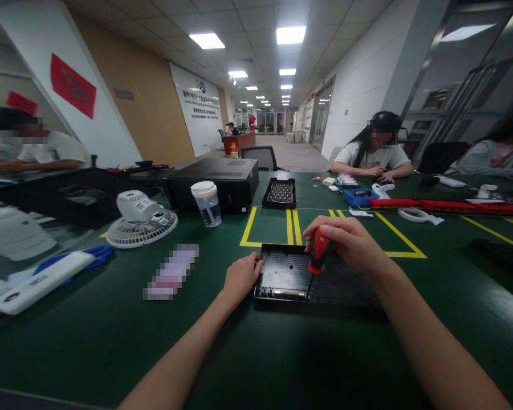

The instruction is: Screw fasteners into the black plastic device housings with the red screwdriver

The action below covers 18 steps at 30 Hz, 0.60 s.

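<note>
- Right now the screwdriver (320, 245) stands slightly tilted over the black panel (284, 265), its red and black handle up and its thin shaft pointing down at the panel's near edge.
- The right hand (346, 236) is wrapped around the screwdriver's handle, with the fingers closed near its top. Whether the tip sits in a screw is too small to tell.
- The left hand (243, 279) touches the left edge of the black panel; I cannot tell whether its fingers pinch the rim or only brace against it.
- The two hands are apart, one on each tool or part, with the panel lying flat on the green tabletop (188, 353), just on the near side of the yellow tape (265, 244).
- Judging by its look, the panel should be stiff and fairly light; its glossy face would likely be slippery and easily scratched, so the raised rim seems the better hold.
- The screwdriver looks light and rigid, and its thick handle is the natural place to grip; a slip of the tip could mark the shiny surface.
- Beyond lies a black tray (279, 192) of small parts, near a lidded cup (207, 204).
</note>
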Each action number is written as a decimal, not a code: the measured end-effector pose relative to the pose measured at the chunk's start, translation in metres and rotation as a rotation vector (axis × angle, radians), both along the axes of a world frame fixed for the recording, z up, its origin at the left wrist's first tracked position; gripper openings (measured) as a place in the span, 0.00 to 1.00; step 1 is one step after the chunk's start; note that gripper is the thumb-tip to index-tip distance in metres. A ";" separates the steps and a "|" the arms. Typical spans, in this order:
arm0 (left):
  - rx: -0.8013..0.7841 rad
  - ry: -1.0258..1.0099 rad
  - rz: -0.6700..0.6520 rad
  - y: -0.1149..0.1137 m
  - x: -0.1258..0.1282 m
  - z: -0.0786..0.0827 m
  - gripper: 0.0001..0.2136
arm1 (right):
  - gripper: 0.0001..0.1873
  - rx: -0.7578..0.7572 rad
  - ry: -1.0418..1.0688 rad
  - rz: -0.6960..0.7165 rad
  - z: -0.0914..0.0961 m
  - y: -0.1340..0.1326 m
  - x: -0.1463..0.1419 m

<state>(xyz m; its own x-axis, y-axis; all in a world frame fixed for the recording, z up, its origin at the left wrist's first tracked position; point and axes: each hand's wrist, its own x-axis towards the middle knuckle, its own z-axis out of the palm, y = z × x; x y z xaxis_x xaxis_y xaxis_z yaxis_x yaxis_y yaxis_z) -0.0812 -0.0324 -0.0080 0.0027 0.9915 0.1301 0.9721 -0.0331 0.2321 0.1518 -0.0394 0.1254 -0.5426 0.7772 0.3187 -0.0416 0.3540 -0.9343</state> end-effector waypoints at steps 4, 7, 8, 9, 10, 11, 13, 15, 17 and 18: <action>-0.020 0.002 0.013 0.000 0.001 0.001 0.13 | 0.13 0.131 -0.098 -0.058 0.000 0.002 0.003; -0.019 0.004 0.012 0.000 0.001 0.002 0.14 | 0.13 0.224 -0.161 -0.121 0.002 0.001 0.002; -0.020 0.005 0.014 0.000 0.001 0.001 0.14 | 0.13 0.251 -0.182 -0.142 0.003 0.000 0.001; -0.021 0.007 0.015 0.000 0.001 0.001 0.14 | 0.13 0.276 -0.198 -0.159 0.004 -0.001 0.001; -0.023 0.009 0.016 0.000 0.001 0.001 0.14 | 0.13 0.297 -0.210 -0.173 0.005 -0.002 0.000; -0.021 0.012 0.016 0.000 0.001 0.001 0.14 | 0.13 0.315 -0.217 -0.186 0.006 -0.003 -0.001; -0.009 0.015 0.012 0.000 0.001 0.000 0.14 | 0.13 0.334 -0.227 -0.206 0.007 -0.004 -0.003; 0.006 0.016 0.005 0.000 0.001 -0.001 0.13 | 0.13 0.347 -0.236 -0.229 0.007 -0.006 -0.004; 0.010 0.017 0.003 0.000 0.001 -0.001 0.13 | 0.14 0.360 -0.248 -0.251 0.007 -0.007 -0.005; 0.008 0.017 0.004 0.000 0.001 -0.001 0.13 | 0.14 0.365 -0.251 -0.259 0.007 -0.007 -0.006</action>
